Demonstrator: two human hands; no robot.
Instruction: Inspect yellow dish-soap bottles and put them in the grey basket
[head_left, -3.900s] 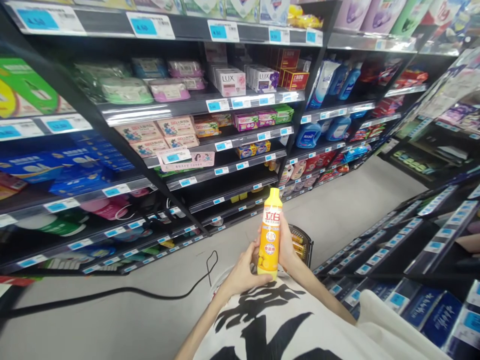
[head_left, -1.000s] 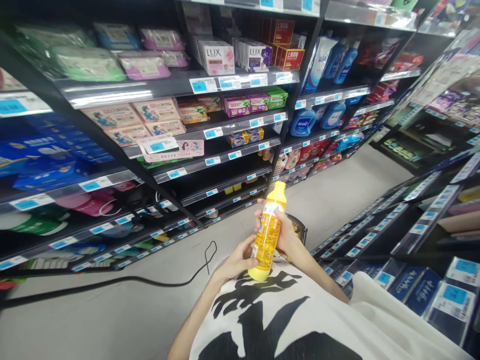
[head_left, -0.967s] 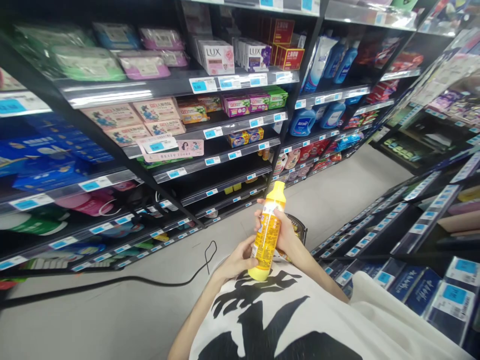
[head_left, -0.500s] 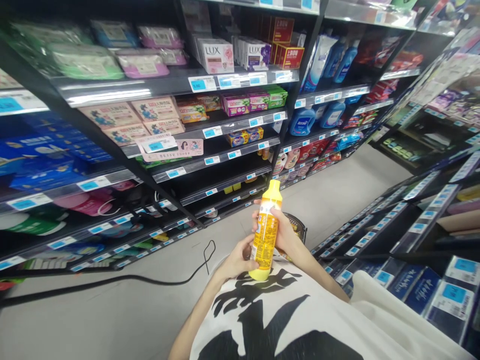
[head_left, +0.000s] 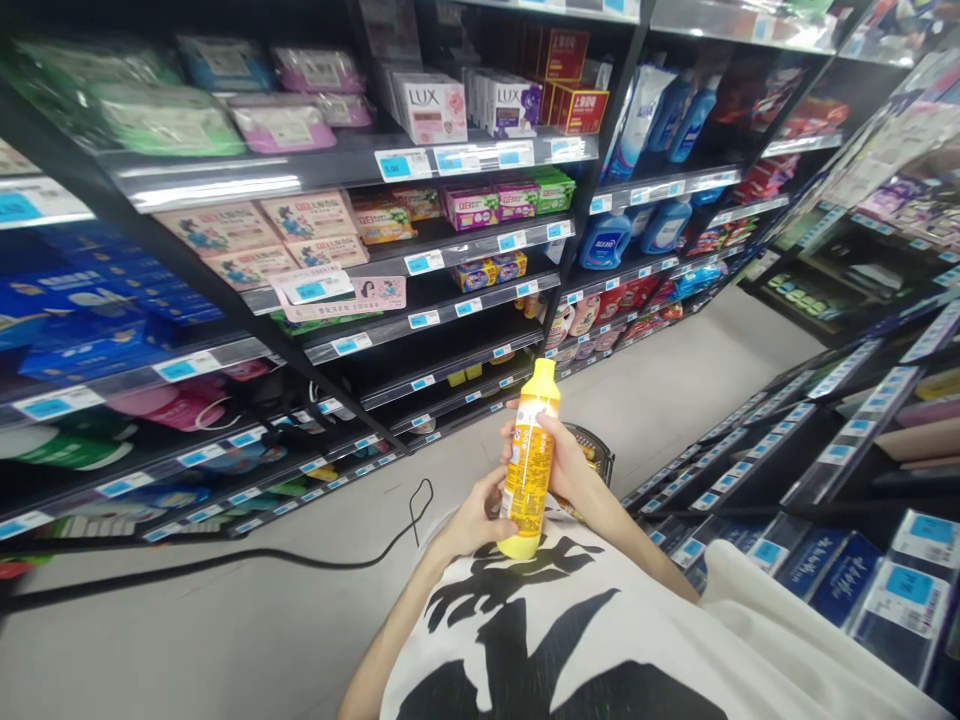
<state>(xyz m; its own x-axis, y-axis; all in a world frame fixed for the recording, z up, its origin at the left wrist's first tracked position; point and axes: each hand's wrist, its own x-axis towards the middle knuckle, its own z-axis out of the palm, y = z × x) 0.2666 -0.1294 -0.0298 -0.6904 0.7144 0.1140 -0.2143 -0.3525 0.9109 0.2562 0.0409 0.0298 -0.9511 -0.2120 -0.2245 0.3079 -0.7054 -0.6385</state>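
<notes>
A yellow plastic bottle with a printed orange label is held close in front of my body, its cap end pointing up and away from me. Around its lower part, near the base, my left hand is closed, thumb across the label. Higher up, my right hand grips the bottle from the right side, thumb on the front and fingertips showing past the left edge. The label's small print faces me but is too small to read. Behind my right forearm a dark basket on the floor is partly hidden.
Shelves on the left carry LUX soap boxes, pink soap packs and blue detergent bottles. A black cable lies across the grey floor. Close on my right stands another shelf with blue boxes.
Both hands keep their hold on the bottle. It has shifted very slightly to the left; the rest of the scene looks the same.
</notes>
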